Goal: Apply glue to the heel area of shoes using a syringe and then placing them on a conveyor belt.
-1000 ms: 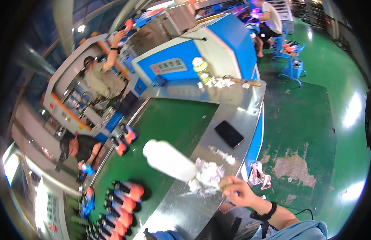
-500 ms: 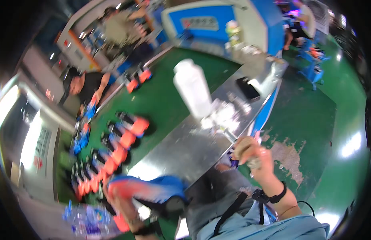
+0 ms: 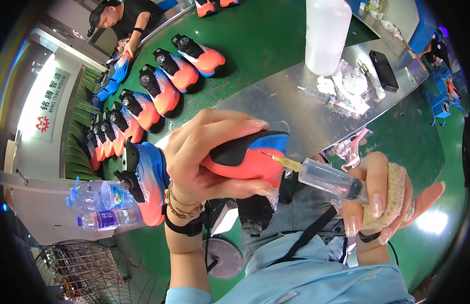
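Note:
My left hand (image 3: 204,147) is wrapped round the heel end of a coral, blue and black sports shoe (image 3: 255,167), its black dial fastening turned down toward my lap. In my right hand (image 3: 374,182) is a clear syringe (image 3: 323,178) with a yellow needle hub. Its thin needle reaches the coral heel beside the black patch; whether the tip touches cannot be made out. A pale yellow sponge (image 3: 389,197) is also tucked in the fingers of that hand. Another shoe (image 3: 151,177) stands left of my left wrist.
Several similar shoes (image 3: 156,91) line the green table (image 3: 255,61). A metal plate (image 3: 275,106) carries a white bottle (image 3: 326,38), crumpled white tissue (image 3: 346,86), another syringe (image 3: 316,93) and a black phone (image 3: 383,71). Water bottles (image 3: 105,202) stand left, above a wire-guarded fan (image 3: 88,268). A co-worker (image 3: 128,23) handles shoes across the table.
The view has swung and sharpened. My left hand has raised the shoe from low at the left to in front of me, and my right hand has brought the syringe to its heel.

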Tool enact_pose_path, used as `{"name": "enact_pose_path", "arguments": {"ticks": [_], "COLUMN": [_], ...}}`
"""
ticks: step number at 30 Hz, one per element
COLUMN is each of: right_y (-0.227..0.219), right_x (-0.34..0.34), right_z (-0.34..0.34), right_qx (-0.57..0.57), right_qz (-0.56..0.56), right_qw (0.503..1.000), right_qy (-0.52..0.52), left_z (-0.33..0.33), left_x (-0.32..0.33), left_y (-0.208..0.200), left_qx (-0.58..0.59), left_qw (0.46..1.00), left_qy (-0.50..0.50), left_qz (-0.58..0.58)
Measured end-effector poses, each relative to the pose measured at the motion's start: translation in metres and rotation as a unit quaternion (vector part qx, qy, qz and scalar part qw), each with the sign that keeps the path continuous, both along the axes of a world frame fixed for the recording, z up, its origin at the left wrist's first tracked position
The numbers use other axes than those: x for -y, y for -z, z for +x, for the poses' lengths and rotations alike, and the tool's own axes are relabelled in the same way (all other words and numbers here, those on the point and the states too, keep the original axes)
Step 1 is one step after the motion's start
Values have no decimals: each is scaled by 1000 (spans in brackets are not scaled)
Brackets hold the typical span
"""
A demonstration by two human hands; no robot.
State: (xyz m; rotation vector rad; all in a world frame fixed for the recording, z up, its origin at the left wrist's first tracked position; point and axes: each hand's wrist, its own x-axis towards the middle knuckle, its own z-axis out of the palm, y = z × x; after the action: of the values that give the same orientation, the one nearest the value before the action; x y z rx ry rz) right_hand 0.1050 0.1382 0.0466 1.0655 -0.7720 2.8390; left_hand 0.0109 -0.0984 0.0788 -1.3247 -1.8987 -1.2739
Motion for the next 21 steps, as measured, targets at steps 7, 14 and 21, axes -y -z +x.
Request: {"name": "enact_pose_path", "arguments": {"ticks": [7,14,21], "right_y": [4,8,45], "right_x": [-3,-4,14], "right_z": [-20,-30,-26], "right_qx": [-23,4,76], "right_qz": [-10,87,52], "right_qw": [999,994,989], "right_qy": [33,67,116], "left_z": [-13,-36,-37], "left_x": [-6,10,21], "left_y": [5,8,27], "left_qx": [22,29,136], "left_qw": [999,999,982], "left_qy": [20,20,-106], "left_qz": [12,-17,71]}}
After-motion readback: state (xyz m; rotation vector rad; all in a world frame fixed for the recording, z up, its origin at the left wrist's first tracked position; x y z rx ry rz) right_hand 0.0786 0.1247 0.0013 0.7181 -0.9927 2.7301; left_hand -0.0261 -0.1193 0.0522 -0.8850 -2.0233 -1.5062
